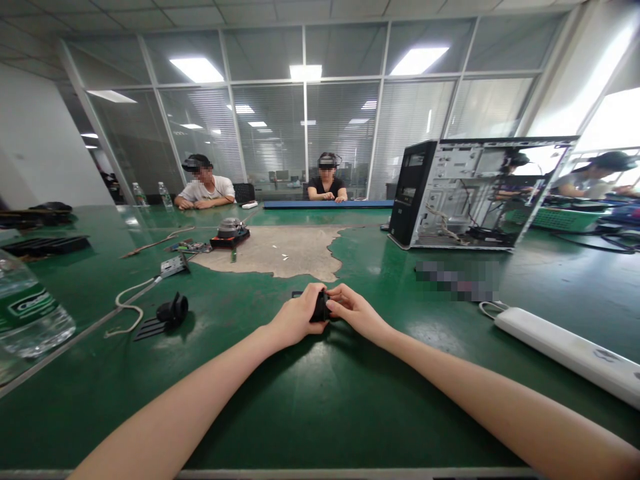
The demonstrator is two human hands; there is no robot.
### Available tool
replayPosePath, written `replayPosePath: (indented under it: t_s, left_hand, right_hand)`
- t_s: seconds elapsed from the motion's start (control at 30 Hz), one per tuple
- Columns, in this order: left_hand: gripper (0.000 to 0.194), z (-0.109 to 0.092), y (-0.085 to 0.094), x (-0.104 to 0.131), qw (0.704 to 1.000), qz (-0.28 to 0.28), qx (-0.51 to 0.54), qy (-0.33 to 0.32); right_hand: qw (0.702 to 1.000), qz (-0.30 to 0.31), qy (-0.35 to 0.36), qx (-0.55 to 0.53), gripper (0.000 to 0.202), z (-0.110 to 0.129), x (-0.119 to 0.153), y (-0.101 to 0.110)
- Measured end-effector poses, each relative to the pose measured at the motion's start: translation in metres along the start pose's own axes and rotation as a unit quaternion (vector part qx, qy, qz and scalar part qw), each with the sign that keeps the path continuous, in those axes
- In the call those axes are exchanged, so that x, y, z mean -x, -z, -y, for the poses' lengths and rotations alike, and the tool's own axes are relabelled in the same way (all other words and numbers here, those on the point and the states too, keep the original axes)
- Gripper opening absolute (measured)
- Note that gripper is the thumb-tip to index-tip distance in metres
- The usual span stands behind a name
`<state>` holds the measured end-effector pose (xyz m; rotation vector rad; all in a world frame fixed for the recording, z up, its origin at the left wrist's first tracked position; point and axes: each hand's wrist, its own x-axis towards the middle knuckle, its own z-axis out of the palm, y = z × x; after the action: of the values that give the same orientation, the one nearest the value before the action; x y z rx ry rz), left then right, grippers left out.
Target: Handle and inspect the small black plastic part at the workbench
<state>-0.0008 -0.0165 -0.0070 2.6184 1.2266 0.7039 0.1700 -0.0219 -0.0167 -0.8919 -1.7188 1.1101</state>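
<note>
Between my two hands, just above the middle of the green table (280, 427), is a small black plastic part (321, 308), mostly covered by fingers. My left hand (299, 313) wraps round it from the left. From the right, the thumb and fingers of my right hand (353, 311) pinch its edge. What kind of part it is cannot be made out. To the left lies another black piece with a round collar and flat slats (173, 309). Beyond it sits a metal bracket (173, 265) with a pale cable (131, 307).
An opened computer case (420, 193) stands at the back right. A white power strip (565, 350) lies at right, a water bottle (33, 313) at left. A heatsink fan (231, 232) rests by a worn patch (300, 250). Two people (327, 187) sit across; others are at right.
</note>
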Motion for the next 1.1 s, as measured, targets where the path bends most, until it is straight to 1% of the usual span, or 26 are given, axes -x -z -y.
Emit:
replayPosePath:
  t_s: [0.1, 0.27, 0.4, 0.53, 0.67, 0.73, 0.8, 0.9, 0.97, 1.03, 1.1]
  left_hand:
    - [0.057, 0.000, 0.000, 0.000, 1.000, 0.000, 0.001, 0.003]
    - [0.058, 0.001, 0.000, 0.000, 1.000, 0.000, 0.008, 0.000]
    - [0.058, 0.001, 0.000, 0.000, 1.000, 0.001, 0.009, 0.002]
    - [0.058, 0.000, 0.000, 0.000, 1.000, 0.001, 0.007, -0.002]
    - [0.059, 0.000, 0.001, -0.001, 1.000, 0.006, 0.009, 0.001]
    - [0.059, 0.000, 0.001, -0.001, 1.000, 0.008, 0.010, 0.001]
    - [0.058, 0.001, 0.002, -0.001, 1.000, 0.008, 0.010, 0.002]
    - [0.057, 0.001, 0.001, -0.001, 1.000, 0.005, 0.008, 0.000]
    - [0.058, 0.001, 0.001, -0.001, 1.000, 0.004, 0.009, 0.000]
    - [0.059, 0.001, 0.000, -0.001, 1.000, 0.003, 0.009, 0.001]
    - [0.060, 0.001, 0.000, -0.001, 1.000, 0.002, 0.011, 0.005]
  right_hand:
    - [1.000, -0.002, -0.001, -0.004, 0.025, -0.001, -0.002, 0.000]
    - [0.999, 0.007, 0.040, 0.031, 0.022, 0.002, 0.002, 0.001]
    - [0.998, 0.003, 0.050, 0.041, 0.021, 0.005, 0.006, 0.000]
    - [0.999, -0.013, 0.038, 0.027, 0.019, 0.004, 0.003, -0.001]
    - [0.999, -0.036, 0.008, 0.000, 0.026, -0.003, -0.003, -0.001]
    - [0.999, -0.030, -0.011, -0.008, 0.029, -0.005, -0.005, -0.001]
    - [1.000, -0.016, -0.014, -0.006, 0.027, -0.005, -0.004, 0.000]
    - [1.000, 0.000, 0.024, 0.009, 0.023, -0.002, 0.000, 0.001]
    - [0.999, 0.013, 0.045, 0.011, 0.024, 0.001, 0.003, 0.001]
    - [0.999, 0.023, 0.046, 0.002, 0.024, 0.004, 0.005, 0.000]
    - [0.999, 0.017, 0.035, -0.008, 0.022, 0.005, 0.004, 0.000]
